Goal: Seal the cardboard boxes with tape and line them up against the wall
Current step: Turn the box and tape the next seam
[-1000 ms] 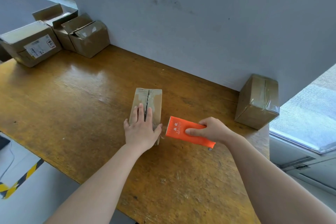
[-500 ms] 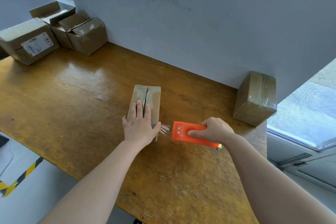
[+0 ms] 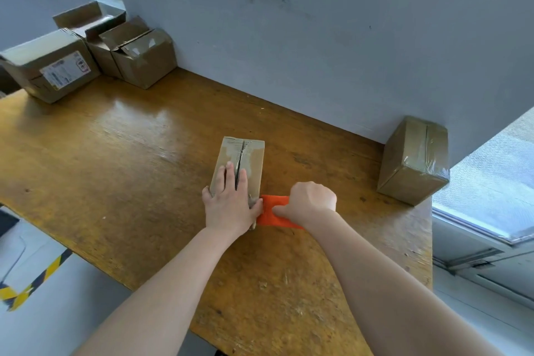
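Wall (image 3: 318, 37), grey-blue and scuffed, fills the picture from 10 to 2 o'clock. Below it lies the worn yellow-brown wooden table (image 3: 115, 153).

At 10 o'clock a cluster of brown cardboard boxes (image 3: 144, 61) stands against the wall, some with flaps open. One carries a white label.

At 3 o'clock a tape-wrapped brown cardboard box (image 3: 413, 162) sits against the wall.

At the centre, well apart from the wall, stands the small brown cardboard box (image 3: 254, 165). Its top seam gapes dark between the two flaps.

The left hand (image 3: 231, 205) lies flat on its near end with fingers straight across the seam, pressing the flaps down.

The right hand (image 3: 310, 201), at the box's 4 o'clock, has its fingers curled round the orange plastic tape dispenser (image 3: 270, 208), which sits low against the box's near right corner.

The box looks light and stiff at its edges, but the flaps should give along the seam. On this glossy table it would likely slide when tape is drawn, so a flat palm on top suits the taping. For carrying it to the wall, the two long sides look like the best hold.
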Available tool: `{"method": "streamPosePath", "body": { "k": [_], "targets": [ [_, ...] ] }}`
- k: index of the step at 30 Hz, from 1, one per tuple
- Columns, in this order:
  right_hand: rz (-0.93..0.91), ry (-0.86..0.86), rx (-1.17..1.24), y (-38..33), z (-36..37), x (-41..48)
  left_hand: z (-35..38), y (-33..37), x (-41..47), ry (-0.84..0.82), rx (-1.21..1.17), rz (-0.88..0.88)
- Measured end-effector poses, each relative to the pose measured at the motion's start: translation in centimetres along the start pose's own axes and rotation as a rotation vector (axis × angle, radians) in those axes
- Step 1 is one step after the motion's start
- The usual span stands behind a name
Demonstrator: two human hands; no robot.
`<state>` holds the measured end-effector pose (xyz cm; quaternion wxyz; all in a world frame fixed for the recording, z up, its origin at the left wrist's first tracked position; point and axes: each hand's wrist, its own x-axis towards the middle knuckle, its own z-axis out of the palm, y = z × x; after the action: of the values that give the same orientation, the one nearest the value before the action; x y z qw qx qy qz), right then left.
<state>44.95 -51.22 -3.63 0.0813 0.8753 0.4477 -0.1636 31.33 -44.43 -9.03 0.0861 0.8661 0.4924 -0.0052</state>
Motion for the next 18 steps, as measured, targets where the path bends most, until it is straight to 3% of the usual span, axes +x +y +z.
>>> {"method": "streamPosePath", "body": {
  "k": [18],
  "targets": [
    [0.031,0.08,-0.156,-4.1,-0.5,-1.3,0.0,0.2,0.0,-0.003,-0.065,-0.011]
  ]
}}
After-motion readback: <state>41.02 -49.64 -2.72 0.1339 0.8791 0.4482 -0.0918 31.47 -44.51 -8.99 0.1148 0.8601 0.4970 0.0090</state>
